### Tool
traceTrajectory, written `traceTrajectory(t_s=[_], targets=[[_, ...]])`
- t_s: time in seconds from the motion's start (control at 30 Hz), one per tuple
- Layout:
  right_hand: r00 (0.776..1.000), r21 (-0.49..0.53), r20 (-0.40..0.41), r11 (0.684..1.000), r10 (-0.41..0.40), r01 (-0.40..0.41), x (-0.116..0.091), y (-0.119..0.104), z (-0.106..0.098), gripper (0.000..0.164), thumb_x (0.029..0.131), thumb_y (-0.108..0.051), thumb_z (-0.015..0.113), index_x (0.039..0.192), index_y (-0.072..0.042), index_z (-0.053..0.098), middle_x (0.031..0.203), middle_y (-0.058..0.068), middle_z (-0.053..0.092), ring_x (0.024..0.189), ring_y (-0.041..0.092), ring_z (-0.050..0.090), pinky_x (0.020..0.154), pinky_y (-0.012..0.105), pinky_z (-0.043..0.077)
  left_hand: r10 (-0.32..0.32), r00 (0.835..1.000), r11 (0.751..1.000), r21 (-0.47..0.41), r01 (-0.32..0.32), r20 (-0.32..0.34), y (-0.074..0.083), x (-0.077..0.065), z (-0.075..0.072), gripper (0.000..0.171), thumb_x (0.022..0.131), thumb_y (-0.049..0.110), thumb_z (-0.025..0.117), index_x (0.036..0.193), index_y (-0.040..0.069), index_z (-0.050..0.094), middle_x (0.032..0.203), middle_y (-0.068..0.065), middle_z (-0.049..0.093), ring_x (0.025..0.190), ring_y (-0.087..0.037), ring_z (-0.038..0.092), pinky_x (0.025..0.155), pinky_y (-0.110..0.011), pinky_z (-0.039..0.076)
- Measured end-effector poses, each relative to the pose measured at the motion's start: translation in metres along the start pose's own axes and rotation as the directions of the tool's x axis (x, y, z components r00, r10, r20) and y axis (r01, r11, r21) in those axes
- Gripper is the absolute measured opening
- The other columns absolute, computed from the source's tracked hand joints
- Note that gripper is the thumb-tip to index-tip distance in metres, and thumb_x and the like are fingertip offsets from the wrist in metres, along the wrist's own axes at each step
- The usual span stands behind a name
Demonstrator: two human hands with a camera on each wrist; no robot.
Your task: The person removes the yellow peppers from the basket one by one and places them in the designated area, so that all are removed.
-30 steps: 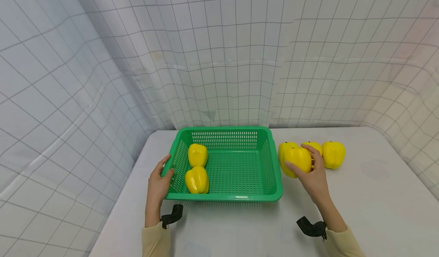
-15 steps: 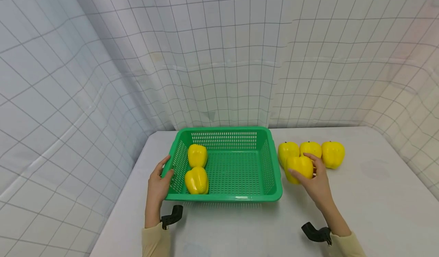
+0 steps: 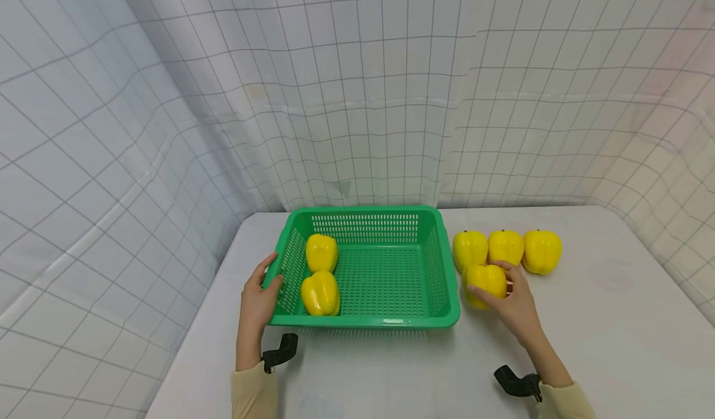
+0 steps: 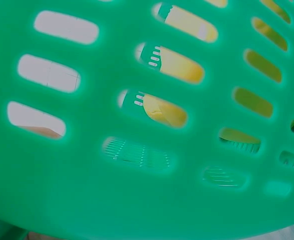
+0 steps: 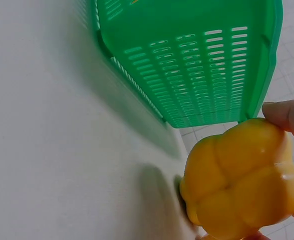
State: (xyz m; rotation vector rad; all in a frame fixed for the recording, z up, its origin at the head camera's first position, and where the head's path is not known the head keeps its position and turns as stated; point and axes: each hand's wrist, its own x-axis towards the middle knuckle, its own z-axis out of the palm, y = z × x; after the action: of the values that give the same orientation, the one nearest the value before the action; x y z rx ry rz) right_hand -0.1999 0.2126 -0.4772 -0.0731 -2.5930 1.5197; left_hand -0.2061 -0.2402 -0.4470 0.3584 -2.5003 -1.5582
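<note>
A green plastic basket point(image 3: 382, 282) stands on the table with two yellow bell peppers inside its left part, a rear pepper point(image 3: 322, 254) and a front pepper point(image 3: 321, 294). My left hand point(image 3: 259, 297) grips the basket's left rim, thumb over the inner side; the left wrist view looks through the slotted wall point(image 4: 86, 165). Just right of the basket, my right hand point(image 3: 513, 300) holds another yellow bell pepper point(image 3: 485, 284) between thumb and fingers. The right wrist view shows the lobed underside of this held pepper point(image 5: 237, 182), low over the table.
Behind the held pepper, three yellow bell peppers stand in a row: a left one point(image 3: 470, 249), a middle one point(image 3: 506, 246) and a right one point(image 3: 542, 252). A white gridded curtain point(image 3: 368, 96) encloses the white table point(image 3: 609, 319) at the back and sides.
My right hand has brought the held pepper lower and toward me, uncovering the row behind it. My left hand and the basket have stayed put.
</note>
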Motion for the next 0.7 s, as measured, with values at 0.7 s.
traceTrajectory(t_s=[0.7], targets=[[0.989, -0.022, 0.098, 0.994, 0.111, -0.11, -0.002, 0.015, 0.002, 0.081, 0.083, -0.047, 0.07, 0.142, -0.009, 0.029, 0.134, 0.025, 0.035, 0.112, 0.038, 0.041, 0.085, 0.048, 0.041, 0.007, 1.0, 1.0, 0.003, -0.007, 0.004, 0.002, -0.002, -0.001, 0.047, 0.098, 0.017, 0.049, 0.144, 0.022, 0.043, 0.119, -0.02, 0.055, 0.079, -0.031, 0.057, 0.061, -0.033, 0.047]])
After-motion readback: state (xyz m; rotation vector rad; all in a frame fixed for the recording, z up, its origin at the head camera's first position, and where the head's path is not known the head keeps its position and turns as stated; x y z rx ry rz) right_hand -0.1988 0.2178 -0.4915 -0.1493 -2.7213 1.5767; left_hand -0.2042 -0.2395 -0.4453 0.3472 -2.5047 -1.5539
